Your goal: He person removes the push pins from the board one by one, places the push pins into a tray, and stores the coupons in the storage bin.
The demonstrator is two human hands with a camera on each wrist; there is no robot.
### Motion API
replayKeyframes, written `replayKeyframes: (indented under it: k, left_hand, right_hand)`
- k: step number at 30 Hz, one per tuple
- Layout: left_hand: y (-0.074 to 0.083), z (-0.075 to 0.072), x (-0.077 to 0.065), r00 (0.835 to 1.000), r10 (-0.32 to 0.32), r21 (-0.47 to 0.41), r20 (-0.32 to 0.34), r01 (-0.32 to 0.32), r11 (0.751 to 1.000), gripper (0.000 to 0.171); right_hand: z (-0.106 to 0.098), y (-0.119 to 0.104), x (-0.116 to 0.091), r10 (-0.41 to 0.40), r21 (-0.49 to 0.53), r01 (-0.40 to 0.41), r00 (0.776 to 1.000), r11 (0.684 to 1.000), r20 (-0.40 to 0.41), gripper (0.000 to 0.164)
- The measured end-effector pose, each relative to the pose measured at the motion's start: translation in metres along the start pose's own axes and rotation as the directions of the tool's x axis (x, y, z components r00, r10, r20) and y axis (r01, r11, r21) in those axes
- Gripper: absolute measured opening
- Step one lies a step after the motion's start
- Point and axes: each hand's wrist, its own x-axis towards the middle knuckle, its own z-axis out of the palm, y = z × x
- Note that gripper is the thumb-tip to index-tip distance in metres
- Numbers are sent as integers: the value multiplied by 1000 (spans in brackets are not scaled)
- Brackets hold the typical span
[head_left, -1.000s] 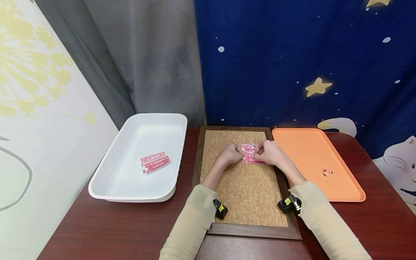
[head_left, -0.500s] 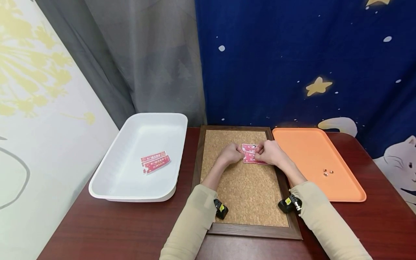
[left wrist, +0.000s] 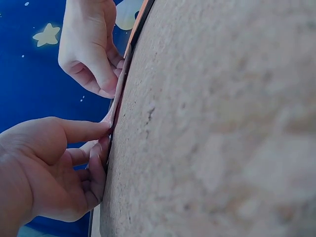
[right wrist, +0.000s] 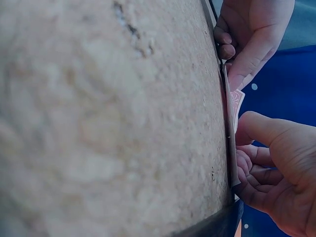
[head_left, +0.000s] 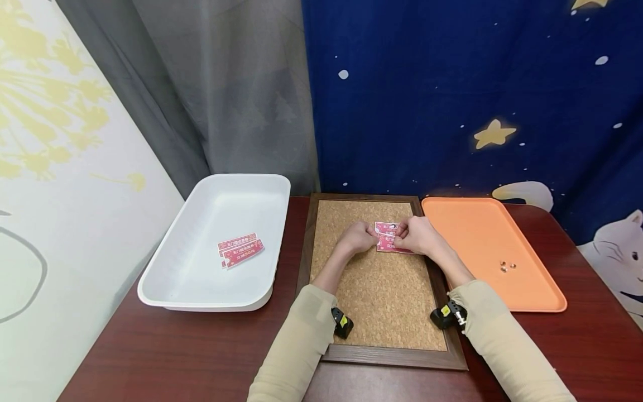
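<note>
Over the upper right of a framed cork board (head_left: 377, 301) in the head view, both hands meet at a pink printed coupon (head_left: 387, 245). My left hand (head_left: 359, 238) pinches its left edge between thumb and fingers. The coupon's right part is pinched by my right hand (head_left: 420, 237), whose fingers cover that end. A second pink coupon (head_left: 380, 226) lies just above, partly overlapped by the first, with a small dark pin head (head_left: 393, 226) near its top edge. In the left wrist view my left hand (left wrist: 64, 168) keeps its thumb against the coupon, close to the cork.
Left of the board stands a white plastic tub (head_left: 168, 268) with pink coupons (head_left: 243, 254) overlapping inside. An orange tray (head_left: 472, 231) at the right holds a few small shiny push pins (head_left: 504, 269). The board's dark frame (head_left: 397, 357) lies near the front of the brown table (head_left: 201, 357).
Hardly anything differs: both hands keep their places on the coupon, and the whole view shifts very slightly.
</note>
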Motion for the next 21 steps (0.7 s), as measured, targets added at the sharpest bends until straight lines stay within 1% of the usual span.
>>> replayKeyframes:
  k: [4, 8, 13, 21]
  left_hand:
    - [0, -1, 0, 1000, -4, -4, 1, 4, 1000, 4]
    - [0, 0, 0, 1000, -11, -11, -1, 11, 1000, 4]
    - [-1, 1, -1, 1000, -18, -13, -7, 18, 1000, 4]
    - [-1, 2, -1, 1000, -23, -13, -2, 23, 1000, 4]
  right_hand:
    - [0, -1, 1, -1, 9, 1, 1000, 1000, 1, 8]
    - [0, 0, -1, -17, 55, 17, 1000, 998, 12, 11]
    - [-3, 2, -3, -49, 104, 44, 998, 994, 45, 13]
    - [-5, 5, -2, -78, 116, 69, 994, 991, 79, 12]
